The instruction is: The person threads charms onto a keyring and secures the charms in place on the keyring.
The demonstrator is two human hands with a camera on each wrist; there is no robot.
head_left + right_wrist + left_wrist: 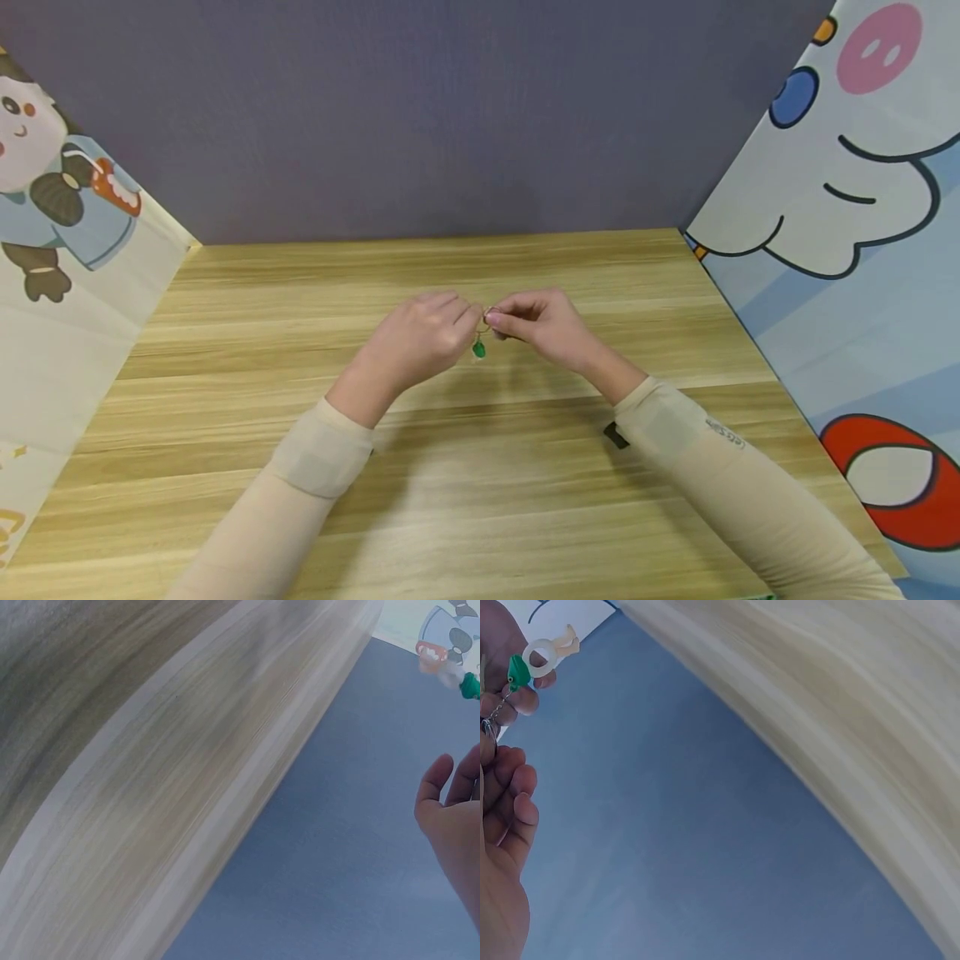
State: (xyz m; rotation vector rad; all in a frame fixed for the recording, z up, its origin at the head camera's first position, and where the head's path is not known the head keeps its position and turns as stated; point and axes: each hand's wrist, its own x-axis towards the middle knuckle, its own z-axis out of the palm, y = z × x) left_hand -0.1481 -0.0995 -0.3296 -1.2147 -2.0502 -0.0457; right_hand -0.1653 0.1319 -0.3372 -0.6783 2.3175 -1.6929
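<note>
Over the middle of the table, both hands meet at a small keychain with a thin metal ring. My left hand (420,337) pinches one side of the ring, its fingers curled. From the opposite side, my right hand (546,327) pinches the ring between thumb and forefinger. Below the ring dangles a green charm (479,349). The left wrist view shows a short chain (501,705), the green charm (518,672), a whitish ring-shaped part (540,658) and a small beige end piece (568,642). Fingers partly hide the metal ring.
A wood-grain table (480,517) lies beneath both hands. A grey-blue panel (450,125) rises behind it, and cartoon-printed panels stand at the left (90,250) and right (840,333). A small black tab (617,435) shows beside the right sleeve.
</note>
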